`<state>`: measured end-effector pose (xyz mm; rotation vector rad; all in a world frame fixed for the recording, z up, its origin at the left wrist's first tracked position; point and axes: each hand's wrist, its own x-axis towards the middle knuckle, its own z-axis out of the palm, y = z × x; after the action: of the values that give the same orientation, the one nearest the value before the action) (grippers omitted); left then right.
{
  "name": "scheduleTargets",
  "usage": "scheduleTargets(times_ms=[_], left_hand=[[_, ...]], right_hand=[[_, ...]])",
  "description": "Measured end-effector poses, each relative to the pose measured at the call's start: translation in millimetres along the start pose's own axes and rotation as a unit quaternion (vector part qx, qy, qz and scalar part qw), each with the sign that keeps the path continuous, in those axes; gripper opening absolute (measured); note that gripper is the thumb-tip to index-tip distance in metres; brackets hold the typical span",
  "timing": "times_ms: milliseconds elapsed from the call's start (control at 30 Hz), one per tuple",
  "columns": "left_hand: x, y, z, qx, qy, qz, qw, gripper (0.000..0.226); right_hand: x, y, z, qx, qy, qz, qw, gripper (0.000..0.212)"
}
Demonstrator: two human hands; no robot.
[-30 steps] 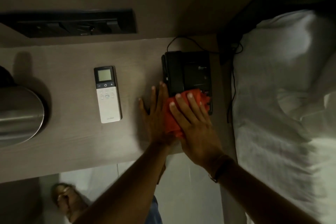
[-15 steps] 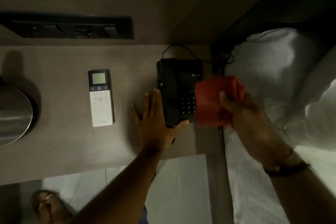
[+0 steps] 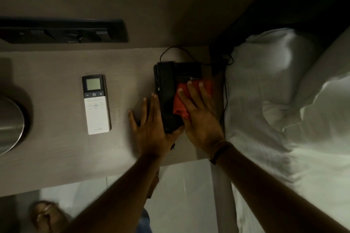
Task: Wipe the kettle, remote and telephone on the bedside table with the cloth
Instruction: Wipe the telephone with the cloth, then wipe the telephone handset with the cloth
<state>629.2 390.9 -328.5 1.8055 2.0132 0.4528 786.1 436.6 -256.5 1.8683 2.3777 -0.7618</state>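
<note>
The black telephone (image 3: 166, 89) sits at the right end of the bedside table (image 3: 56, 147). My right hand (image 3: 200, 119) lies flat on the red cloth (image 3: 181, 100), pressing it onto the phone's keypad. My left hand (image 3: 151, 128) rests open against the phone's left side, its thumb at the near end of the handset. Left of the phone lies the white remote (image 3: 95, 104) with a small screen. Part of the steel kettle (image 3: 9, 123) shows at the far left edge.
A white pillow and bedding (image 3: 284, 100) fill the right side. The phone's black cord (image 3: 225, 81) runs between table and bed. A dark switch panel (image 3: 62, 31) is on the wall behind. A sandalled foot (image 3: 47, 215) stands on the floor below.
My right hand had lifted the cloth off toward the bed; it is now back down on the keypad. My left hand stayed against the phone.
</note>
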Motion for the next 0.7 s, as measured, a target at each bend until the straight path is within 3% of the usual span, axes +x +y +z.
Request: scheduleTargets(times_ms=[67,100,167,200,233,267,300,367,400,433,500,533,600,700], left_hand=[[-0.3,-1.3,-1.9,0.008,-0.015,-0.007,1.000,0.123],[-0.2,-1.9,-4.1,0.018,-0.028,-0.006,0.999,0.124],[1.1,-1.8,-12.4,0.018,-0.069,-0.005,0.997,0.126],[2.6,-1.8,-18.8,0.001,-0.086,-0.007,0.996,0.127],[3.7,-1.5,-27.2,-0.025,-0.096,-0.010,0.995,0.127],[3.5,0.2,-38.8,-0.058,-0.099,-0.012,0.993,0.126],[0.7,2.4,-53.2,-0.101,-0.095,-0.016,0.990,0.124],[-12.6,9.6,-93.5,-0.246,-0.089,-0.058,0.963,0.116],[-21.6,12.2,-122.6,-0.353,-0.099,-0.106,0.924,0.113],[-30.3,12.5,-156.2,-0.466,-0.113,-0.154,0.864,0.107],[-48.8,-2.1,-219.7,-0.609,-0.137,-0.195,0.756,0.080],[-60.2,-15.6,-248.8,-0.615,-0.142,-0.208,0.747,0.061],[-84.2,-52.6,-309.5,-0.573,-0.100,-0.248,0.775,0.036],[-125.8,-126.7,-386.1,-0.506,-0.042,-0.336,0.794,0.049]], right_hand=[[-16.6,3.1,-10.6,0.062,-0.036,-0.001,0.997,0.061],[-22.6,-0.9,-21.4,0.168,-0.055,0.038,0.984,0.054],[-37.5,-8.2,-54.1,0.397,-0.023,0.188,0.898,0.037],[-42.8,-10.9,-69.6,0.487,-0.003,0.265,0.832,0.032],[-49.2,-15.0,-82.6,0.600,0.006,0.320,0.733,0.028],[-56.2,-24.9,-95.0,0.648,0.020,0.343,0.679,0.027],[-64.4,-36.2,-105.2,0.658,0.031,0.336,0.673,0.037],[-79.2,-64.4,-123.7,0.716,0.028,0.336,0.611,0.053],[-83.1,-82.8,-127.9,0.734,0.014,0.333,0.592,0.054],[-85.2,-106.0,-130.8,0.746,-0.010,0.335,0.575,0.055],[-83.8,-162.2,-127.2,0.748,-0.052,0.344,0.565,0.054],[-82.5,-191.8,-123.5,0.744,-0.071,0.348,0.566,0.054],[-78.6,-252.5,-113.4,0.742,-0.122,0.339,0.565,0.060],[-73.0,-353.1,-87.2,0.732,-0.234,0.310,0.560,0.067]])
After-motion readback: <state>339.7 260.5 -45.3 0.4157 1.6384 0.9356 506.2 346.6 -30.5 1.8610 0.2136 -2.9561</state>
